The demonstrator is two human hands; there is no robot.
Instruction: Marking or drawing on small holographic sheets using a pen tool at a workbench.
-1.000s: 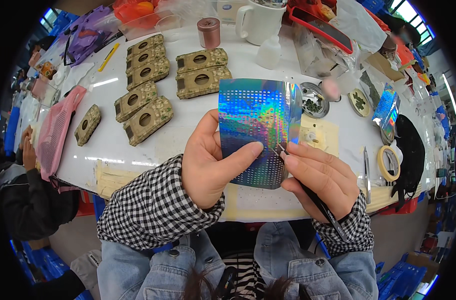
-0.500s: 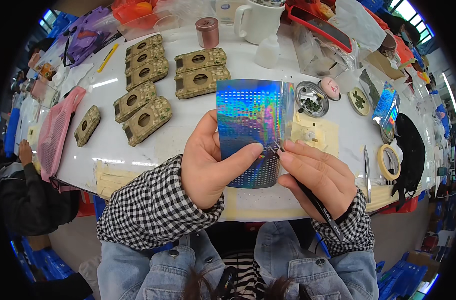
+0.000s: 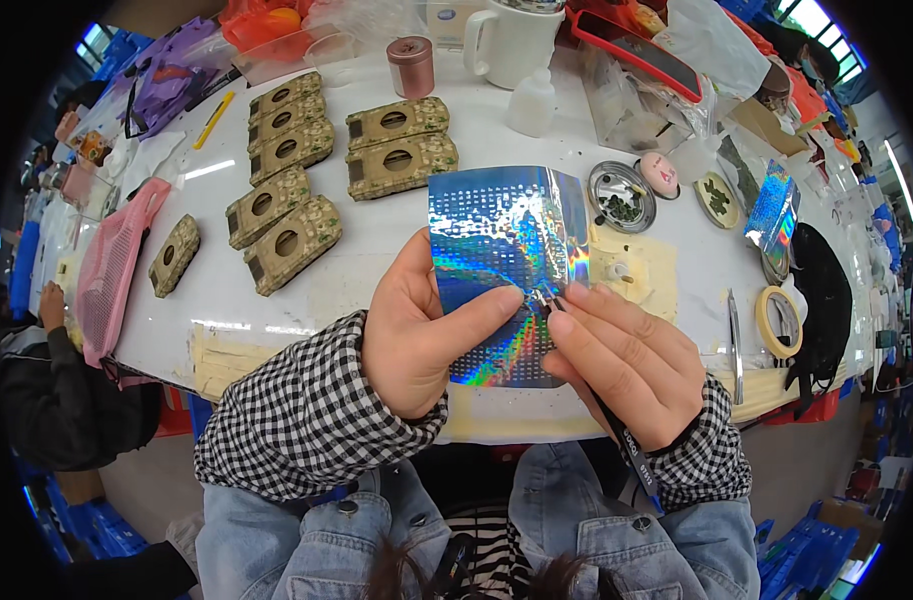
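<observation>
My left hand (image 3: 422, 325) holds a shiny holographic sheet (image 3: 502, 250) upright over the white table (image 3: 377, 250), thumb pressed on its front. Dark tweezers (image 3: 617, 430) are pinched in my right hand (image 3: 632, 365), with their tip touching the sheet near the lower middle, beside my left thumb. Both sleeves are black-and-white check.
Several camouflage tank hulls (image 3: 287, 215) lie to the left. A round metal dish (image 3: 622, 195), a small pink oval (image 3: 660, 172), a white mug (image 3: 507, 40), a copper tin (image 3: 411, 65), a tape roll (image 3: 782, 320) and a second holographic sheet (image 3: 772, 205) surround me. Another person (image 3: 47, 390) sits at the left.
The sheet has shifted slightly and my right hand with the tweezers has moved a little up along its face. The person at the left has moved their hand.
</observation>
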